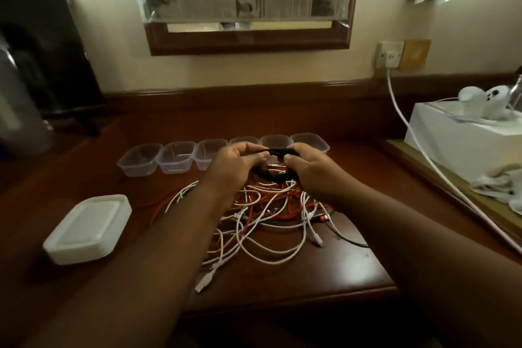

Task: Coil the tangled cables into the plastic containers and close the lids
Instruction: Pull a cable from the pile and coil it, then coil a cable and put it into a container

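Black cable point(278, 153) coiled between hands point(271, 169)

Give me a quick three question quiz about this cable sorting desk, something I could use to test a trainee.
1. True or false: the clear containers already have their lids on.
2. Which cable do both hands hold? A) white B) red C) black
3. Fill in: the stack of lids sits to the ____ of the tangled cables.

Key
1. False: they stand open in a row.
2. C: the left hand and right hand each have a grip on the black cable.
3. Left.
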Motion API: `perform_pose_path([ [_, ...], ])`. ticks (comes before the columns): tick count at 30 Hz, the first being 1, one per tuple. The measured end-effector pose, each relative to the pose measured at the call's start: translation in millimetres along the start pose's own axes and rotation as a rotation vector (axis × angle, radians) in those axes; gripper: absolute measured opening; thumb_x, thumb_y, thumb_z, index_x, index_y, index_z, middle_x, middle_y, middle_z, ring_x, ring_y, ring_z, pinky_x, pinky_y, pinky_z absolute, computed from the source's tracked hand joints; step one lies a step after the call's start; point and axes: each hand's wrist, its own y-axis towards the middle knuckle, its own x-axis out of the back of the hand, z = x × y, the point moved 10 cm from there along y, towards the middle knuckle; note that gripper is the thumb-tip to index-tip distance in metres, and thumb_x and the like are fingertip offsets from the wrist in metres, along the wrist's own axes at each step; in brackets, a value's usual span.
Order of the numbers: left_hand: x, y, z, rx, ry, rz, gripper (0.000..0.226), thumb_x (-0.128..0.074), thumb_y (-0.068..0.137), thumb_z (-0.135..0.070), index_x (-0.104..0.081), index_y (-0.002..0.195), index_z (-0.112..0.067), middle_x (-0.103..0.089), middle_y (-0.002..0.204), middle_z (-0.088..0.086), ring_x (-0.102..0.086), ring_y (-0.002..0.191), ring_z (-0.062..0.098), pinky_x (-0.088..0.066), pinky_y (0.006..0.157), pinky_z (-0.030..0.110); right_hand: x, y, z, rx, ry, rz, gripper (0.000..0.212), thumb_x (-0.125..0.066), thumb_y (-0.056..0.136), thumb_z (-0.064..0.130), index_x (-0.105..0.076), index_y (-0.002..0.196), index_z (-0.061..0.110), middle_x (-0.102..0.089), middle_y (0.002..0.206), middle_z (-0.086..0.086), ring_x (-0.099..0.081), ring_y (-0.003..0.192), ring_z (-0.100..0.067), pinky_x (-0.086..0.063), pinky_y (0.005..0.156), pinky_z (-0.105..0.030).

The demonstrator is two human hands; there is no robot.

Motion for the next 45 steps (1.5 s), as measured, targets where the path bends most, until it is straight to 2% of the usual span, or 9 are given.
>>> perform_pose_path([
  [4,16,-26,-3,0.026,-0.04,0.011,0.013,-0.06,0.096,-0.009,-0.071,0.098,-0.014,-0.069,0.078,0.002,-0.065,0.068,0.012,-0.048,0.054,0.021,-16,-12,5,-0.045,0.043,0.079,0.019,-0.042,0.105,0.024,-0.054,0.118,0.017,-0.062,0.102,-0.014,-0.054,0.082,-0.022,-0.044,0.066,-0.03],
  [8,26,-25,11,0.06,-0.032,0.038,0.016,-0.059,0.096,-0.01,-0.073,0.1,-0.016,-0.069,0.096,0.02,-0.06,0.089,0.032,-0.048,0.073,0.037,-25,-1,-3,-0.084,0.009,0.111,0.02,-0.048,0.102,0.021,-0.058,0.12,0.018,-0.065,0.101,-0.009,-0.059,0.081,-0.018,-0.046,0.064,-0.025],
  [12,31,2,21,0.029,0.096,0.087,0.019,-0.059,0.097,-0.014,-0.072,0.106,-0.025,-0.073,0.103,0.013,-0.067,0.099,0.04,-0.055,0.089,0.049,-24,32,-14,-0.098,-0.082,0.107,0.019,-0.055,0.099,0.019,-0.061,0.117,0.019,-0.066,0.097,-0.006,-0.063,0.081,-0.016,-0.051,0.063,-0.022],
  [21,72,152,62,0.013,0.281,-0.057,0.012,-0.061,0.097,-0.016,-0.068,0.104,-0.023,-0.071,0.101,0.005,-0.067,0.081,0.012,-0.056,0.069,0.029,-7,188,-47,0.01,-0.303,-0.075,0.016,-0.059,0.098,0.024,-0.071,0.101,0.013,-0.067,0.087,-0.005,-0.064,0.082,-0.02,-0.054,0.071,-0.033],
  [25,84,201,104,0.0,0.699,-0.065,0.006,-0.065,0.093,-0.031,-0.065,0.099,-0.034,-0.066,0.098,-0.008,-0.065,0.092,0.015,-0.059,0.077,0.036,-21,259,-89,-0.068,-0.387,-0.053,0.016,-0.06,0.098,0.027,-0.068,0.099,0.014,-0.062,0.078,-0.006,-0.054,0.066,-0.017,-0.043,0.055,-0.029],
  [29,74,223,129,-0.002,1.015,0.043,0.042,-0.065,0.089,-0.052,-0.062,0.124,-0.029,-0.06,0.122,-0.008,-0.058,0.102,0.011,-0.052,0.081,0.031,-45,307,-108,-0.058,-0.483,-0.028,0.02,-0.063,0.096,0.026,-0.061,0.113,0.018,-0.063,0.101,-0.004,-0.061,0.083,-0.019,-0.055,0.065,-0.031],
  [33,66,229,133,-0.061,1.205,0.078,0.055,-0.06,0.082,-0.068,-0.062,0.122,-0.029,-0.053,0.13,-0.004,-0.051,0.119,0.017,-0.05,0.096,0.044,-60,335,-125,-0.114,-0.52,-0.032,0.024,-0.067,0.093,0.028,-0.052,0.109,0.02,-0.06,0.101,-0.005,-0.062,0.087,-0.023,-0.058,0.08,-0.044],
  [39,62,235,133,-0.109,1.31,0.082,0.047,-0.055,0.085,-0.07,-0.065,0.107,-0.03,-0.053,0.121,-0.004,-0.048,0.114,0.017,-0.048,0.091,0.041,-70,356,-136,-0.101,-0.696,-0.023,0.024,-0.065,0.093,0.036,-0.055,0.108,0.022,-0.062,0.101,-0.005,-0.061,0.086,-0.023,-0.057,0.08,-0.044],
  [45,60,224,115,-0.129,1.257,0.07,0.035,-0.058,0.087,-0.063,-0.065,0.098,-0.031,-0.057,0.109,-0.006,-0.053,0.103,0.014,-0.05,0.08,0.036,-47,331,-118,-0.012,-0.599,-0.091,0.018,-0.061,0.095,0.036,-0.059,0.108,0.023,-0.062,0.095,0.0,-0.062,0.08,-0.018,-0.059,0.071,-0.039],
])
